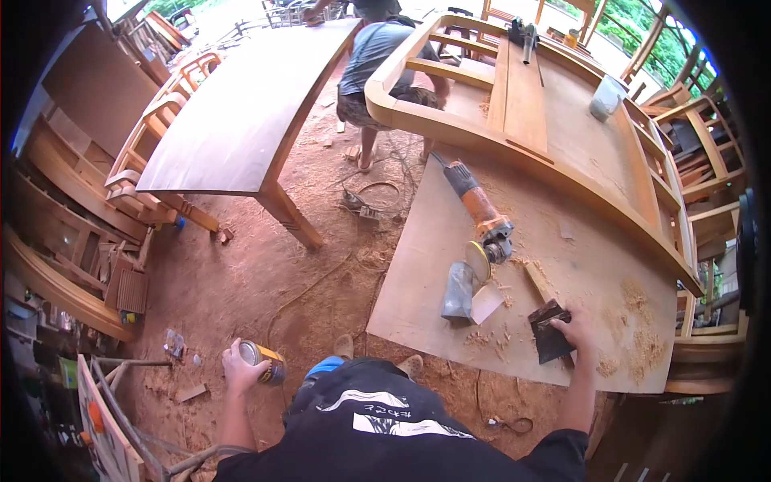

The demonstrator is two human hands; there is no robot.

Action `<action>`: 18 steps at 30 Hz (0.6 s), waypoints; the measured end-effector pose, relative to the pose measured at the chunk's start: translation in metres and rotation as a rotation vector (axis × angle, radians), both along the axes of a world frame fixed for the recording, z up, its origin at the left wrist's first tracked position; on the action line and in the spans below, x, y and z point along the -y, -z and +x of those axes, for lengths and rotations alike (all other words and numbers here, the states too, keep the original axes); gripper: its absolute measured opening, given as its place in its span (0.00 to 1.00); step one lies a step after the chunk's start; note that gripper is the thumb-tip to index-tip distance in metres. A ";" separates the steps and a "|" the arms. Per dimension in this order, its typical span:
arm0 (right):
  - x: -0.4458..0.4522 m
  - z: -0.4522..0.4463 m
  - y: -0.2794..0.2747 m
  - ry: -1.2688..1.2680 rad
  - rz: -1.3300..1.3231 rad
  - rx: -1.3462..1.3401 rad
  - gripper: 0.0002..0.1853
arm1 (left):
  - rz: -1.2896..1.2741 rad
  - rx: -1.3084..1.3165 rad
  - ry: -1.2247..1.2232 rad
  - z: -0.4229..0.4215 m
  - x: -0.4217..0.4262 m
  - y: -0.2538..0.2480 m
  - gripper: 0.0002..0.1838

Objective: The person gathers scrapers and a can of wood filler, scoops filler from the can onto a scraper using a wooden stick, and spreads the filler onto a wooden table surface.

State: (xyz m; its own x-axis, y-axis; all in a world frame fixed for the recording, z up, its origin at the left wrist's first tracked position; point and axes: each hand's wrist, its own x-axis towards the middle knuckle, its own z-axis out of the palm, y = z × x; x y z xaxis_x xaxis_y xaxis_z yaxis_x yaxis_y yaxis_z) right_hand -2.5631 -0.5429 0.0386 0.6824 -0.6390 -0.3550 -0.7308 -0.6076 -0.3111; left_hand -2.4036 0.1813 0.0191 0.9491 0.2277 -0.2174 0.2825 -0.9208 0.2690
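Can (271, 363) in your left hand (241, 371), dark flat plate (551, 332) in your right hand (575, 328).

Your left fingers curl part way round the can, out over the dusty floor (321, 301); its yellow and dark label has words too small to read. Your right thumb and fingers pinch the plate's edge, nearly closed, low over the wood board (401, 293), near an orange grinder (479, 207) and a gray block (458, 291). Your black shirt (353, 450) has white pictures and small letters that look Japanese.
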 end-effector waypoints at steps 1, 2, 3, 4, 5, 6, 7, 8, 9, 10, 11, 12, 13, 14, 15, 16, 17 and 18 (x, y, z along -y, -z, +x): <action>-0.016 0.006 -0.014 -0.007 -0.021 -0.036 0.28 | 0.011 0.003 0.010 0.001 -0.003 0.003 0.53; -0.011 0.005 -0.007 0.005 -0.014 -0.034 0.28 | 0.026 0.006 0.021 0.003 -0.006 0.005 0.53; -0.009 0.006 -0.001 0.015 -0.005 -0.030 0.28 | 0.025 0.006 0.025 0.005 -0.008 0.007 0.53; -0.008 0.006 0.006 0.025 0.006 -0.027 0.28 | 0.025 0.005 0.029 0.008 -0.009 0.009 0.53; -0.004 0.005 0.008 -0.014 -0.023 -0.050 0.28 | 0.025 0.002 0.030 0.008 -0.011 0.010 0.52; -0.004 0.001 0.012 -0.022 -0.037 -0.014 0.26 | 0.024 0.006 0.039 0.008 -0.012 0.009 0.52; -0.002 0.000 0.015 -0.034 -0.053 0.021 0.25 | 0.020 0.009 0.044 0.010 -0.012 0.007 0.52; 0.000 0.000 0.018 -0.051 -0.071 0.058 0.23 | 0.014 0.014 0.044 0.011 -0.011 0.006 0.52; -0.004 0.002 0.013 -0.035 -0.061 0.056 0.25 | 0.018 0.008 0.035 0.012 -0.011 0.005 0.53; -0.014 0.004 0.001 -0.021 -0.050 0.053 0.26 | 0.021 0.000 0.025 0.013 -0.011 0.004 0.53; -0.019 0.007 -0.005 -0.008 -0.039 0.049 0.27 | 0.025 -0.008 0.014 0.011 -0.011 0.004 0.53; -0.019 0.007 -0.004 -0.005 -0.017 0.069 0.27 | 0.020 -0.004 0.009 0.009 -0.014 0.005 0.53; -0.018 0.004 -0.001 -0.002 0.007 0.088 0.27 | 0.015 -0.001 0.005 0.007 -0.017 0.008 0.53; -0.018 0.002 0.002 0.004 0.030 0.108 0.27 | 0.011 0.004 0.002 0.004 -0.020 0.011 0.53; -0.021 0.001 0.004 -0.017 -0.042 0.114 0.27 | 0.012 -0.002 -0.001 0.002 -0.022 0.013 0.53; -0.025 0.000 0.007 -0.035 -0.113 0.119 0.27 | 0.013 -0.007 -0.003 -0.001 -0.024 0.015 0.54; -0.028 0.000 0.009 -0.053 -0.185 0.125 0.28 | 0.014 -0.012 -0.003 -0.003 -0.026 0.017 0.54; -0.030 0.002 0.007 -0.033 -0.149 0.109 0.28 | 0.029 -0.031 -0.013 -0.006 -0.027 0.019 0.54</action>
State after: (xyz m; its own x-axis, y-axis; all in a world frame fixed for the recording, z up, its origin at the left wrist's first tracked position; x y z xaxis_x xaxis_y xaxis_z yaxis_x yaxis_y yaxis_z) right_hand -2.5611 -0.5129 0.0314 0.7330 -0.6558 -0.1807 -0.6766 -0.6759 -0.2922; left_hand -2.4093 0.2084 0.0000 0.9388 0.2471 -0.2401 0.3028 -0.9241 0.2330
